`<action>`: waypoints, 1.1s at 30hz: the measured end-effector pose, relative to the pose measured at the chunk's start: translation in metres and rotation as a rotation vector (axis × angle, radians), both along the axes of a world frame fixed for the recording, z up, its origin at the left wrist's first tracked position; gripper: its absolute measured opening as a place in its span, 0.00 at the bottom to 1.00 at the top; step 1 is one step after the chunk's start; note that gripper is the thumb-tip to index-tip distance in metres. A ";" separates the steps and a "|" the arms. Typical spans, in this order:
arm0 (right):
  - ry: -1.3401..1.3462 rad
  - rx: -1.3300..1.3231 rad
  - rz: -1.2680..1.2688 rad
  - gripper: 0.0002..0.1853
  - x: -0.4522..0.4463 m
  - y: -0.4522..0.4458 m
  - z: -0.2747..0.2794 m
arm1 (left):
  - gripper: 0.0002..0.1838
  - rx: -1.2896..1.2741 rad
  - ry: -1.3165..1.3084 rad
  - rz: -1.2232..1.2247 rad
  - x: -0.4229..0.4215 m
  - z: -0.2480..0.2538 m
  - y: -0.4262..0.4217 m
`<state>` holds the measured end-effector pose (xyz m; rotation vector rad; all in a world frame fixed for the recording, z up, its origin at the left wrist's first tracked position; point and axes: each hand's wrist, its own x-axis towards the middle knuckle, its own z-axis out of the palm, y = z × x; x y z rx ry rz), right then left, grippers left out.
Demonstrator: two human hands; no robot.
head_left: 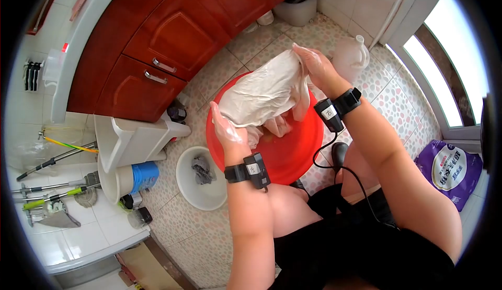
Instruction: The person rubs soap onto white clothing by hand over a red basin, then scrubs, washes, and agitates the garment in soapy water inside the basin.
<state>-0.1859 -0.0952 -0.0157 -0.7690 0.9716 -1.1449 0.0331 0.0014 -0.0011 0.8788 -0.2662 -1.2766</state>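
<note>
"Across the floor point(175, 222), what runs largest?"

"Glossy red-brown cupboards point(180, 33) with raised panels and metal handles. The floor itself is tiled, with a pebble-like pattern."

"And next?"

"A round, smooth red basin point(295, 156), apparently plastic. Over it hangs a white cloth point(266, 88), thin, creased and limp, spread between two hands, its lower folds drooping into the basin."

"How does each grip stand?"

"The right hand point(317, 70) is closed on the cloth's far end, fingers long and nearly straight. The left hand point(226, 130) holds the near side, fingers also straight; its thumb is hidden, so I can't tell how tightly it pinches. Both look wet, with whitish smears."

"Anything smaller?"

"Beside the basin, a round white tub point(201, 201); inside it, a crumpled grey cloth point(202, 171). Near the right hand stands a cloudy, handled jug point(348, 60)."
</note>
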 end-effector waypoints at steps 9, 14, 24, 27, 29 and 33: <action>-0.025 -0.018 -0.064 0.14 -0.009 -0.010 -0.013 | 0.34 0.015 -0.023 0.016 0.000 -0.001 -0.002; -0.303 0.200 0.033 0.12 -0.002 -0.002 0.007 | 0.40 -0.025 0.100 -0.066 0.004 -0.002 0.001; -0.624 0.300 0.319 0.15 0.027 0.013 0.022 | 0.42 0.363 0.454 -0.441 -0.025 -0.055 0.004; -0.715 0.143 0.305 0.15 0.023 0.002 0.016 | 0.34 0.338 0.220 -0.707 -0.032 -0.053 0.004; -0.742 0.106 0.358 0.14 0.018 -0.008 0.001 | 0.24 0.154 0.022 -0.816 -0.031 -0.055 0.009; -0.603 0.117 0.366 0.15 0.017 0.001 0.013 | 0.19 0.047 -0.104 -0.660 -0.038 -0.037 0.010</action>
